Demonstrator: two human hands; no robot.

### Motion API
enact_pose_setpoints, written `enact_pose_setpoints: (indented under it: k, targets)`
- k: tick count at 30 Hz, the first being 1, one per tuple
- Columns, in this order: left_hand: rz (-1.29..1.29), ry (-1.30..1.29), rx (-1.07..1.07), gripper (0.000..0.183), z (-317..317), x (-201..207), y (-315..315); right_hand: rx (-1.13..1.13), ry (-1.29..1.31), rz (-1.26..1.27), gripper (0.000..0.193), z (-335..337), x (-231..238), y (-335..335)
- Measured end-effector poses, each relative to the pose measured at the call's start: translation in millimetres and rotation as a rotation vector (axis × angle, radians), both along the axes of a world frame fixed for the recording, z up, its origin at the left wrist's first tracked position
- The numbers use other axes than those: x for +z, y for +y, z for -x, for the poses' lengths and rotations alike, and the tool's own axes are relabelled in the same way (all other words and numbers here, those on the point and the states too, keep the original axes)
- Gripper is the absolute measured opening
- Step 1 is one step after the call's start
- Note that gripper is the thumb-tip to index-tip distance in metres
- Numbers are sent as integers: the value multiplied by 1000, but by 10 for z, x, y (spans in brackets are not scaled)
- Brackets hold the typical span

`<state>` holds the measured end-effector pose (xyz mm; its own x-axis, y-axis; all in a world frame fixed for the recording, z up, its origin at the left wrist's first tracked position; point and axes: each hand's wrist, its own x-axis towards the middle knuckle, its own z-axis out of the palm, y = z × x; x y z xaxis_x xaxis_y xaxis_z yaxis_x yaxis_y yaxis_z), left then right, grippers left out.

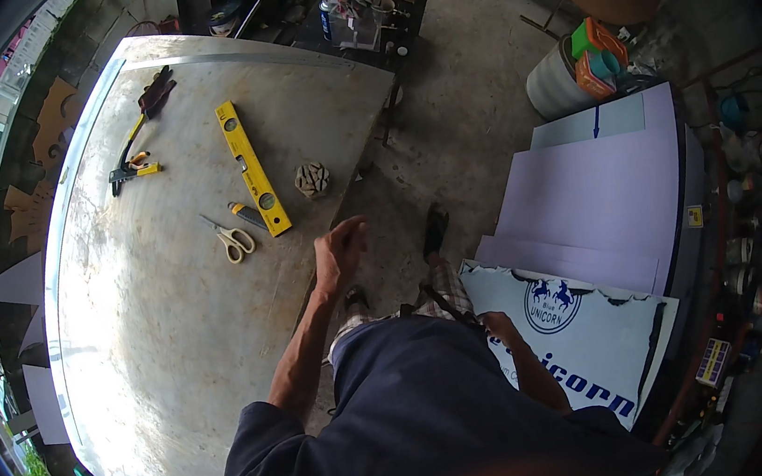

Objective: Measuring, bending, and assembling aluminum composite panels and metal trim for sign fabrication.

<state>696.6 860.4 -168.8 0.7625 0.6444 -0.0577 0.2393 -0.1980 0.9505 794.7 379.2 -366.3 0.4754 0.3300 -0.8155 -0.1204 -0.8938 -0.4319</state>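
Beside the right edge of the metal-topped table (164,310), my left hand (338,254) is raised with its fingers loosely bent; I see nothing in it. My right hand (498,324) is low by my hip, closed at the end of a dark strap (450,305); its fingertips are partly hidden. Nearest my left hand on the table are a yellow spirit level (253,170), a yellow-and-black utility knife (248,215), cream-handled scissors (235,242) and a roundish patterned lump (311,179). Farther left lies a yellow-and-black hand riveter (134,169).
A dark glove-like item (158,92) lies near the table's far end. On my right are stacked lilac sheets (583,196) and a torn white printed board (589,327). Behind them stands a pale drum (556,82) with coloured containers. A cluttered dark side table (408,19) is at the back.
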Motion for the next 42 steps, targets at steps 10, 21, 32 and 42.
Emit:
enact_pose_setpoints:
  k: [10, 21, 32, 42]
  targets:
    - [-92, 113, 371, 32, -2119, 363, 1403, 173, -382, -228, 27, -3802, 475, 748]
    - [-219, 226, 696, 47, -3293, -874, 3085, 479, -487, -339, 29, -7052, 1637, 3018]
    - [-603, 949, 1243, 79, -3927, -1506, 4137, 879, -496, -356, 28, -8506, 3055, 5664]
    - [-562, 1097, 1349, 66, -4113, -1382, 4270, 1599, -393, -739, 26, -8024, 3092, 9196]
